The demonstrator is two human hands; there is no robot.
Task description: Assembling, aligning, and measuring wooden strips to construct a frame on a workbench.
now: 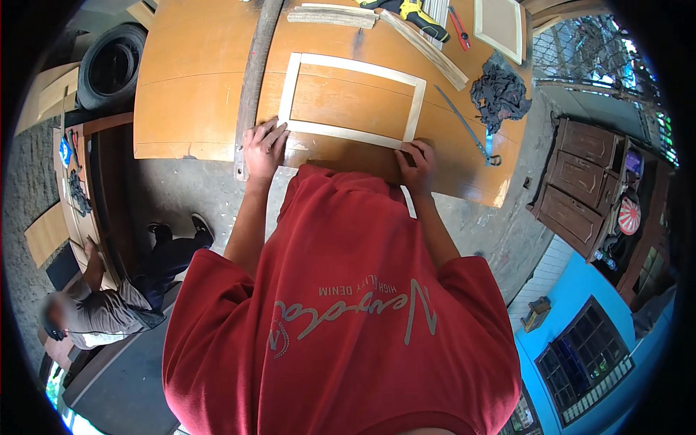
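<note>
The rectangular wooden frame [290, 90] lies flat on the table [196, 94], directly ahead of and between the two hands. Its long axis runs crosswise, from the left hand toward the right; the right end is angled slightly nearer the person. The short sides point away from the hands.

Left hand [264, 148]: at the near left corner, fingers bent, fingertips on the wood. Right hand [417, 165]: at the near right corner, fingers curled inward, fingertips at the edge. Whether either hand clamps the frame — or only rests against it — cannot be told. Both forearms extend forward and converge.

A long dark bar [255, 80] runs just left of the left hand. A thin metal strip [464, 119] lies beyond the right hand, to its right.
</note>
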